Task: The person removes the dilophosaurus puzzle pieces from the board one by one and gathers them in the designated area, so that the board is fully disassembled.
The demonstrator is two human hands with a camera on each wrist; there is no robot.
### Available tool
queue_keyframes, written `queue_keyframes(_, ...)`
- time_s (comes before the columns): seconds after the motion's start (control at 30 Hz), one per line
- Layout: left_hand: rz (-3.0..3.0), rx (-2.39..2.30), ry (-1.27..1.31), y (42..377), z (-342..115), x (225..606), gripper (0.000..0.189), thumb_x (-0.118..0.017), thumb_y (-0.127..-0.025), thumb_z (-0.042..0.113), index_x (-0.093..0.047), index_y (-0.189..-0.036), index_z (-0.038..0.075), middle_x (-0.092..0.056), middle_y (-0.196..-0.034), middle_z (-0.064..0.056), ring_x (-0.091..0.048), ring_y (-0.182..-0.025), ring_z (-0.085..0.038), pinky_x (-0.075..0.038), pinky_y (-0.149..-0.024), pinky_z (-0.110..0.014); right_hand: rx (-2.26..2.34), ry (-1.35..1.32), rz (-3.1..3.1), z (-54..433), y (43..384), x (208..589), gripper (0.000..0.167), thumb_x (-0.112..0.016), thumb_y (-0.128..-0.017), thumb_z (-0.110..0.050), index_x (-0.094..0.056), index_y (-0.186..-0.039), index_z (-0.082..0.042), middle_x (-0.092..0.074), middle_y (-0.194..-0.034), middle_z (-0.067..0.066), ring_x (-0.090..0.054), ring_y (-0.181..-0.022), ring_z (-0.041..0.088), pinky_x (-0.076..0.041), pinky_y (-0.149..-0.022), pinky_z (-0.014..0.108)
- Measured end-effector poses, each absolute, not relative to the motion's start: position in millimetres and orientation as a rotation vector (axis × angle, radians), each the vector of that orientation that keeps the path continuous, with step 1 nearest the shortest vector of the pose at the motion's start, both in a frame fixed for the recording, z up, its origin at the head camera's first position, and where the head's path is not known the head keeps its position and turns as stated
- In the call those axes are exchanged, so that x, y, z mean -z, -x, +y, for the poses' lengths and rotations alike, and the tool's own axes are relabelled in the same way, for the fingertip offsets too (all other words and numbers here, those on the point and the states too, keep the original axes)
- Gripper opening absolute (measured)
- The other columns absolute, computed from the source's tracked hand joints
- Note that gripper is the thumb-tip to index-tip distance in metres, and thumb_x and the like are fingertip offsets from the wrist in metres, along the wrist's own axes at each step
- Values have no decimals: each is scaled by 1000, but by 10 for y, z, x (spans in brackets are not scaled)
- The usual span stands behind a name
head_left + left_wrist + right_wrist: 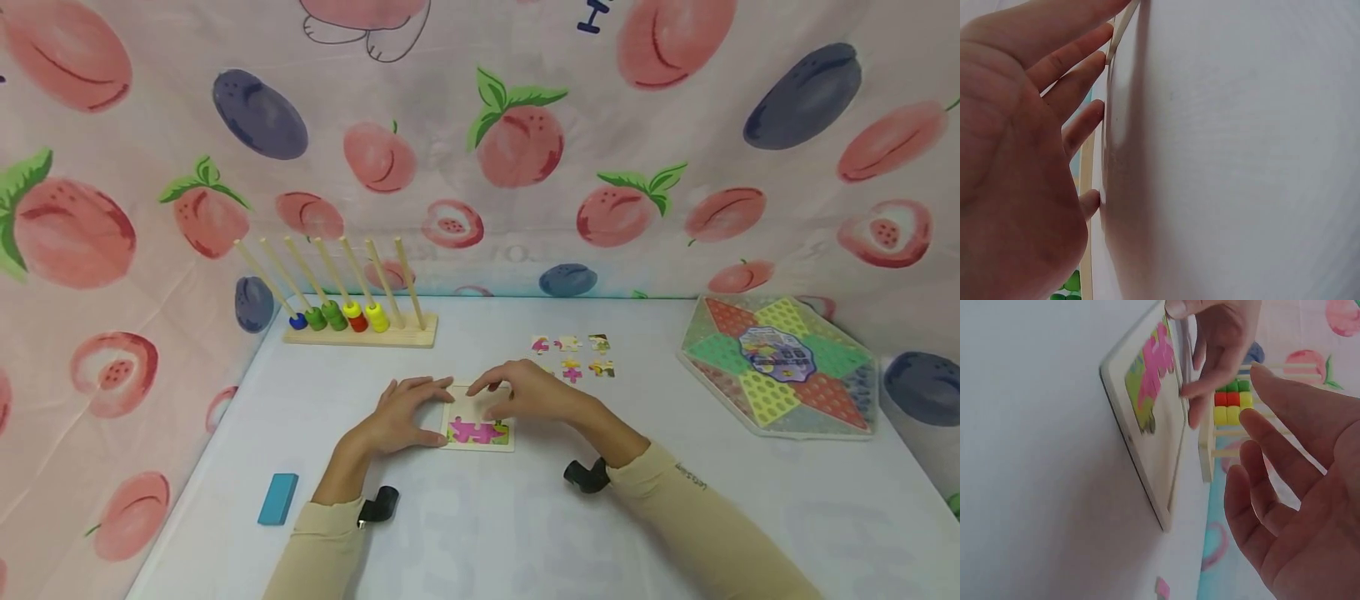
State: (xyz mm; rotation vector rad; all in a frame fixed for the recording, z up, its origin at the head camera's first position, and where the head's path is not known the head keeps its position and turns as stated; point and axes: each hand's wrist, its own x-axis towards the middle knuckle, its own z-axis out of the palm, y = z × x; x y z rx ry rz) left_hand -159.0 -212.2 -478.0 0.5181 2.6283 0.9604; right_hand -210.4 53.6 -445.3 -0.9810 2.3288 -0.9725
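A small wooden puzzle board [480, 448] lies on the white table, its lower part filled with pink and green pieces [477, 432] and its upper part bare wood. My left hand [405, 417] rests along the board's left edge, thumb near the lower corner and index fingertip farther up. Over the board's right side hovers my right hand [536, 393], fingers loosely bent. In the right wrist view, that hand [1297, 487] holds nothing between thumb and fingers, apart from the board [1147, 481]. Several loose jigsaw pieces [572, 372] lie beyond the right hand, partly hidden by it.
A wooden bead rack [390, 335] with upright pegs and coloured beads stands at the back left. At the right lies a hexagonal star-patterned game board [776, 358]. A blue block [278, 498] sits at the front left. Fruit-print cloth [465, 125] hangs behind the table.
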Motion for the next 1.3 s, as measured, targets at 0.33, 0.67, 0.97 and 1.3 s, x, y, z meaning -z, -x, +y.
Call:
queue_keyframes(0.33, 2619, -964, -538, 1586, -2133, 4789, 54, -85, -82, 25, -64, -132, 17, -44, -163, -2, -28, -155, -36, 3, -123, -73, 852, 1050, 2304, 350, 2020, 4694, 30, -74, -92, -9, -76, -121, -18, -75, -125, -2, -66, -106, 15, -55, -89, 28)
queue_keyframes(0.67, 2621, -967, -545, 1591, -2127, 4801, 55, -86, -82, 25, -64, -132, 18, -44, -163, -2, -28, -155, -35, 3, -123, -73, 883, 1088, 2284, 330, 1972, 4721, 30, -71, -93, -4, -77, -120, -15, -79, -112, 0, -62, -84, 7, -51, -74, 17)
queue_keyframes(0.97, 2629, -963, -570, 1588, -2140, 4811, 55, -86, -81, 25, -64, -132, 18, -44, -163, -3, -30, -155, -36, 0, -123, -74, 838, 1098, 2254, 247, 1964, 4703, 28, -68, -94, 0, -76, -120, -6, -70, -129, 8, -66, -116, 19, -57, -96, 26)
queue_keyframes(1.3, 2638, -958, -585, 1594, -2151, 4825, 55, -86, -81, 25, -64, -131, 17, -45, -162, -3, -30, -154, -37, 0, -122, -74, 818, 1092, 2233, 215, 1968, 4693, 27, -68, -93, 2, -78, -116, -7, -70, -132, 9, -61, -132, 25, -52, -111, 39)
